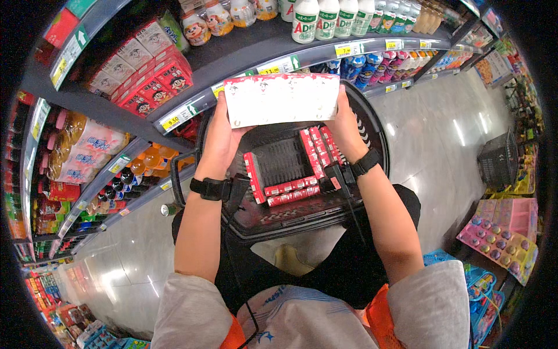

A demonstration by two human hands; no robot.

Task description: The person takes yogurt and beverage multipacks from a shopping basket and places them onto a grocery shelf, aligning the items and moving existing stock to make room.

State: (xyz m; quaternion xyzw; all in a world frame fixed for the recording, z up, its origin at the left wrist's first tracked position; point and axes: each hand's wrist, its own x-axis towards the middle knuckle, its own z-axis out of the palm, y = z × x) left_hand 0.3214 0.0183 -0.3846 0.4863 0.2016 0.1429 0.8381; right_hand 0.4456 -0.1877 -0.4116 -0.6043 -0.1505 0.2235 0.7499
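Between my two hands is a row of joined white-and-red drink cartons (282,100), raised above a black plastic shopping basket (379,131). My left hand (222,139) grips the left end and my right hand (345,126) the right end. Inside the basket, red-and-white packs (293,191) stand in rows along its left, near and right sides, around a bare patch of the slatted floor. Black straps with small devices circle both wrists. Similar red cartons (161,83) are stacked on the shelf at the upper left.
A shelf edge (314,54) with price tags runs just beyond the basket. White bottles (304,22) stand on that shelf. Bottled drinks (150,158) fill lower shelves at left. Another black basket (498,159) is on the right, near hanging toy packs (501,244). A can (167,210) shows left of my basket.
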